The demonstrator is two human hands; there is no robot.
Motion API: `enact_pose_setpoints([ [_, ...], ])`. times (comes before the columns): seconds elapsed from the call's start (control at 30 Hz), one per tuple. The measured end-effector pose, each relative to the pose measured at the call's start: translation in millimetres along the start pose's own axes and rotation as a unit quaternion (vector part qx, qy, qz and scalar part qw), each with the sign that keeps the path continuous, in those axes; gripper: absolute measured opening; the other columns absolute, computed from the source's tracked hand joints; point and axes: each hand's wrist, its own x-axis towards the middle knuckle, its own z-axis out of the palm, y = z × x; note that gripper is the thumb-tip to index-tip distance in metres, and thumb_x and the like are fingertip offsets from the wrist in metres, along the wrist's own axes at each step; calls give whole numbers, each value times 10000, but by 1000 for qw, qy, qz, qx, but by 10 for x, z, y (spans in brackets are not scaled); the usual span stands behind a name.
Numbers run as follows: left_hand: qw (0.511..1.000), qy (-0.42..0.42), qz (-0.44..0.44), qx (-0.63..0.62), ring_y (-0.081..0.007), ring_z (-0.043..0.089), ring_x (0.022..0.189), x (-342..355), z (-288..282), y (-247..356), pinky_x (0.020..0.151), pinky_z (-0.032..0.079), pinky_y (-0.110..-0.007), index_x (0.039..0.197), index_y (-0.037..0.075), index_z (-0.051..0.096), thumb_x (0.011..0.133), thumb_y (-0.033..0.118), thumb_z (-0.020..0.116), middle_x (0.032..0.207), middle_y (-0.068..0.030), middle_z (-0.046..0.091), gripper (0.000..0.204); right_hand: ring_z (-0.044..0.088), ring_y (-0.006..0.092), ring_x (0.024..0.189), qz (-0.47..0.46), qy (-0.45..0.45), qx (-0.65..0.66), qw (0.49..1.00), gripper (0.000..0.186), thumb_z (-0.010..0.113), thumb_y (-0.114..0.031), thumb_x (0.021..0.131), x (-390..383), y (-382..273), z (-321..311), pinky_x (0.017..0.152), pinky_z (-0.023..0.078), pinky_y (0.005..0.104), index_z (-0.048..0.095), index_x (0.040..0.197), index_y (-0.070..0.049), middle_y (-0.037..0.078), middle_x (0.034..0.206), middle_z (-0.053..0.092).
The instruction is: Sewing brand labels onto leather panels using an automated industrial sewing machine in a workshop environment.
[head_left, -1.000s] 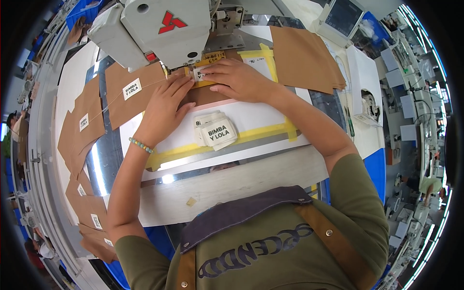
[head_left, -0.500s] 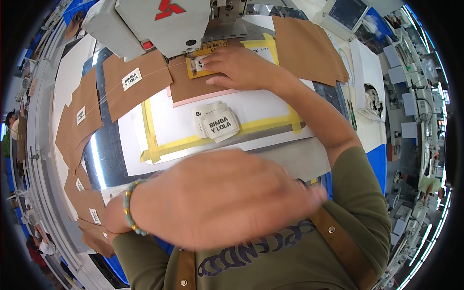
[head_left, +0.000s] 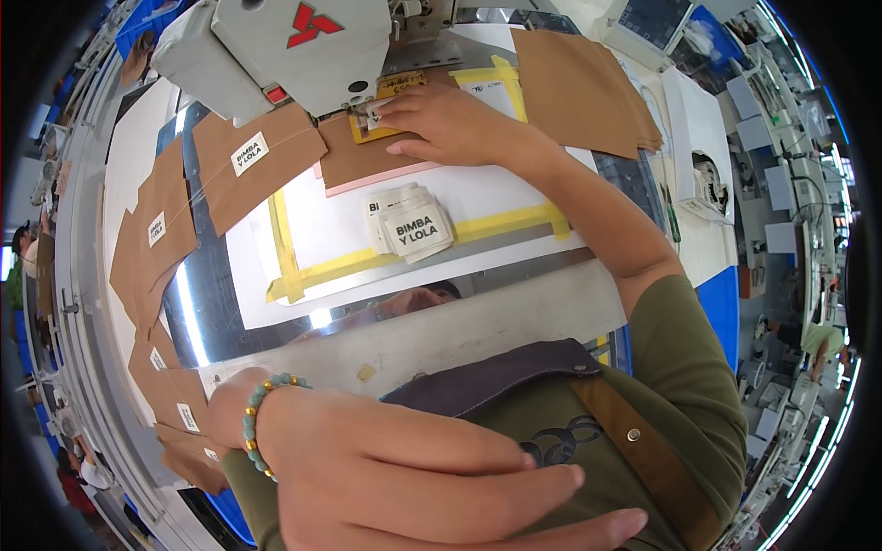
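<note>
My right hand reaches under the sewing machine head. Its fingers are stretched out and rest on a yellow template frame with a white label inside, partly hidden by the fingertips. Beneath the frame lies a brown fabric-like piece with a pink edge along its near side. My left hand, with a bead bracelet on the wrist, hovers in front of my chest, fingers apart and nothing visible in them. Between the hands sits a small pile of white printed labels.
Left of the needle, a chain of brown pieces with labels trails over the table's edge, joined by thread. Plain brown pieces are stacked at the right rear. Yellow tape borders the white sheet. A control screen stands far right.
My left hand has dropped toward the lower edge and its fingers have spread, uncovering the metal table edge. My right hand stays on the template frame.
</note>
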Motion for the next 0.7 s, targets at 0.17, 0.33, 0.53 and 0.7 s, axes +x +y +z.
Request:
enact_pose_setpoints([
  [0.17, 966, -205, -155, 20, -267, 758, 823, 2, -529, -267, 688, 586, -336, 1206, 82, 748, 1009, 77, 617, 1103, -142, 837, 236, 546, 332, 1455, 2, 7, 3, 1000, 482, 642, -411, 1083, 88, 48, 46, 1226, 428, 462, 723, 1412, -68, 110, 1521, 664],
  [0.33, 872, -317, -317, 195, -379, 729, 1151, -501, -866, -909, 1020, 575, -438, 1329, 21, 744, 979, 54, 712, 1295, -170, 776, 353, 535, 328, 1469, 17, 7, 0, 1000, 503, 646, -391, 1082, 2, 173, 40, 1237, 418, 459, 677, 1463, -64, 112, 1563, 629],
  [0.53, 804, -349, -336, 344, -390, 521, 1481, -1087, -1233, -1346, 1221, 462, -486, 1420, 41, 683, 964, 95, 770, 1576, -135, 610, 468, 511, 318, 1491, 22, 44, 4, 999, 491, 638, -349, 1092, -325, 191, -118, 1247, 406, 441, 644, 1494, -67, 103, 1628, 566],
  [0.7, 798, -358, -298, 382, -391, 435, 1533, -1220, -1246, -1629, 1262, 401, -481, 1535, 67, 596, 990, 169, 754, 1646, -128, 534, 576, 513, 318, 1491, 89, 179, -33, 979, 445, 671, -302, 1082, -726, 679, -138, 1243, 408, 437, 666, 1465, -77, 87, 1619, 578],
])
